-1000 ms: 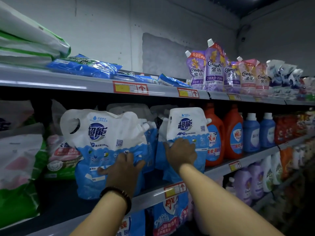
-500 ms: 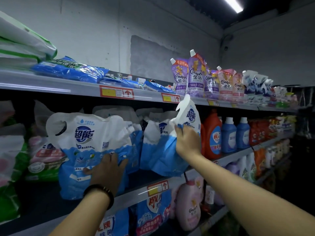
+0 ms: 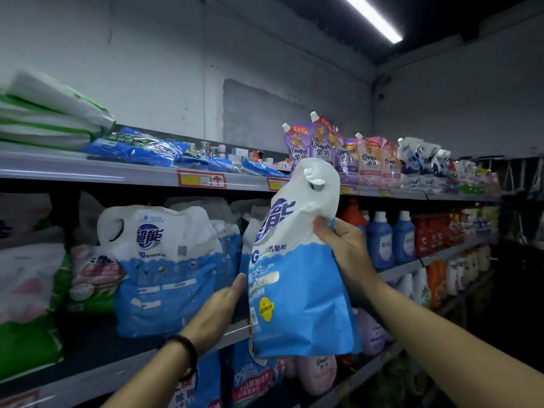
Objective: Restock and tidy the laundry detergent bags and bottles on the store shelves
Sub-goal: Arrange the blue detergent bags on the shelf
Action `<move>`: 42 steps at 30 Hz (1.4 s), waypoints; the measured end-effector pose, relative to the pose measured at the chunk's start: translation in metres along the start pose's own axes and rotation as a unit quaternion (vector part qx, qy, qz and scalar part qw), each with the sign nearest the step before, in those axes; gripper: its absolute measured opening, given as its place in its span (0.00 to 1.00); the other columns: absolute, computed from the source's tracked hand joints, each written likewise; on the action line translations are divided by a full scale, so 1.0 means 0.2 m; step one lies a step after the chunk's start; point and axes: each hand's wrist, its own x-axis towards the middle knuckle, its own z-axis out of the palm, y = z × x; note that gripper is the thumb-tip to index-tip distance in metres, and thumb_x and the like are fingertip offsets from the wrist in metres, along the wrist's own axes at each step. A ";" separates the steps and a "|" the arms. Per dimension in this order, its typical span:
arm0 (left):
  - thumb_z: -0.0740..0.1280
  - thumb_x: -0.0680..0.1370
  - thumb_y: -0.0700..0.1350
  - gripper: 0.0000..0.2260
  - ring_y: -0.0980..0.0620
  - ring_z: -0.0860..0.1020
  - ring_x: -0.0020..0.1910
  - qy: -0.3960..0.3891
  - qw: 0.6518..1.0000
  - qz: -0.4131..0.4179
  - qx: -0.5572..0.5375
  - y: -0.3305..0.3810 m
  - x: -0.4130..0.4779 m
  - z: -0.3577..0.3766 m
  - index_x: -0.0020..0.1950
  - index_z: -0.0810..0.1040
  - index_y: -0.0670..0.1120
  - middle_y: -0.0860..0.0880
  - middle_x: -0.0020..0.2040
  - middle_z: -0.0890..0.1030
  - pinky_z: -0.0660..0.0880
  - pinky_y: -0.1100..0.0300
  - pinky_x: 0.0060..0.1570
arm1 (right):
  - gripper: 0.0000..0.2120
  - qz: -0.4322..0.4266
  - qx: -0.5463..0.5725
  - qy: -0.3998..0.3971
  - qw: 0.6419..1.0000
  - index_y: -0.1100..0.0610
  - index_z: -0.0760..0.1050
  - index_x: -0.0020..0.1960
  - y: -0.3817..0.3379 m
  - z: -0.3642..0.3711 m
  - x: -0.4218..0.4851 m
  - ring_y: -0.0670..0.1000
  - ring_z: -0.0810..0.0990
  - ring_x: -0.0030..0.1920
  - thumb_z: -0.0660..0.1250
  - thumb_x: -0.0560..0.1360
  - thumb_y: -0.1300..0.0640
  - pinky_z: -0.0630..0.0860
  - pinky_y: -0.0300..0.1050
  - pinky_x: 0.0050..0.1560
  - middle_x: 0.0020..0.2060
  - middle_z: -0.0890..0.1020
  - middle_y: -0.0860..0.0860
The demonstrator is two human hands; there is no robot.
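A white-and-blue detergent bag (image 3: 291, 278) hangs in the air in front of the middle shelf (image 3: 97, 375), turned edge-on towards me. My right hand (image 3: 344, 248) grips its right side near the white top. My left hand (image 3: 217, 310) has straight fingers touching the bag's lower left edge. A matching white-and-blue bag (image 3: 164, 269) stands upright on the middle shelf to the left, with more of the same behind it.
Blue flat packs (image 3: 138, 147) and purple and pink softener pouches (image 3: 344, 148) sit on the top shelf. Orange and blue bottles (image 3: 382, 237) stand right of the held bag. Green-and-white bags (image 3: 26, 295) fill the far left. Lower shelves hold pink and purple bottles.
My right hand has pulled the right-hand bag off the middle shelf and lifted it towards me. My left hand has left the standing bag and moved right to touch the lifted one.
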 end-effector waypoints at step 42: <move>0.89 0.59 0.46 0.38 0.56 0.86 0.54 0.182 0.976 0.089 -0.083 -0.24 0.84 0.08 0.66 0.79 0.56 0.56 0.58 0.87 0.85 0.53 0.54 | 0.36 0.186 -0.165 -0.028 0.968 0.52 0.80 0.61 1.05 -0.28 0.60 0.45 0.87 0.52 0.85 0.58 0.72 0.85 0.42 0.48 0.51 0.89 0.46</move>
